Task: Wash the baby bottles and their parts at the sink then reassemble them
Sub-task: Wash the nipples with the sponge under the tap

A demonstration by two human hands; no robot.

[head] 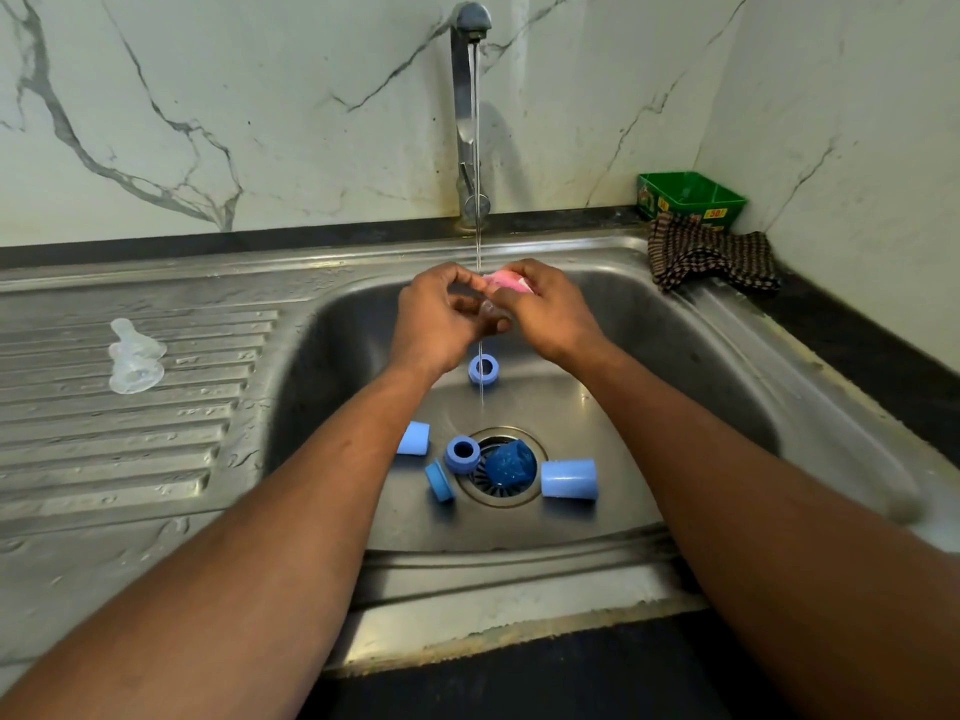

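A stainless steel sink [675,324] with a ribbed draining board fills the view, and a thin stream falls from the tap [470,23]. Both hands meet under the water above the basin. The right hand [545,309] has its grip closed on a pink scrubbing pad [506,280]; the left hand [441,314] pinches a small clear part, likely a teat, just beside the pad. Below them blue bottle pieces lie round the drain: a cap [569,479], two rings [462,453], a dark blue piece [511,464]. A clear teat [136,356] rests well apart on the draining board, nearer the left hand.
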